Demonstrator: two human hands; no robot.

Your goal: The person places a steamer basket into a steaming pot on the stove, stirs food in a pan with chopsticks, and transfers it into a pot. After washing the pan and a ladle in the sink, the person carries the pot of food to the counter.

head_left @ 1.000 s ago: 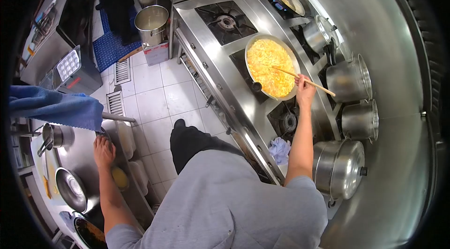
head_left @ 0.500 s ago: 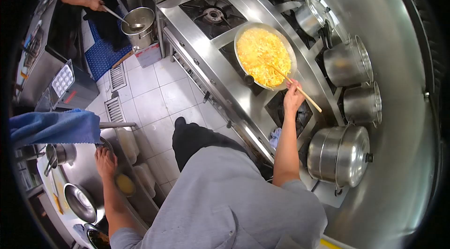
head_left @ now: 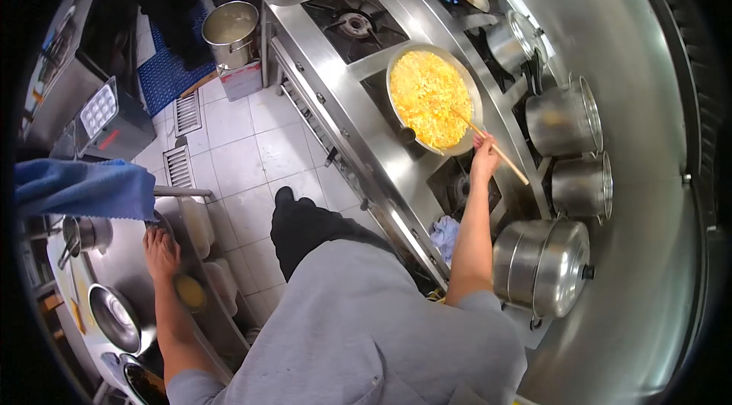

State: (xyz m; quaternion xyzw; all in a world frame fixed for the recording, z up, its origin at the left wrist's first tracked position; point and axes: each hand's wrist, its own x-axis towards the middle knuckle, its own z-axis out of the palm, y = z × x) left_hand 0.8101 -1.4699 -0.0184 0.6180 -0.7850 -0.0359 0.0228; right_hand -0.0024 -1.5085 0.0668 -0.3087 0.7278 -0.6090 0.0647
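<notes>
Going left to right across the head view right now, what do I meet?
Round metal dish, left hand, open metal pot on a box, wide pan of yellow food, big lidded pot.

Your steel stove (head_left: 352, 96) carries a wide pan (head_left: 476, 104) in its middle, a crumpled cloth (head_left: 444, 236) near the front edge, and metal pots (head_left: 560, 121) along the back; the desk (head_left: 136, 272) at your left holds a shallow steel bowl (head_left: 114, 318).
</notes>
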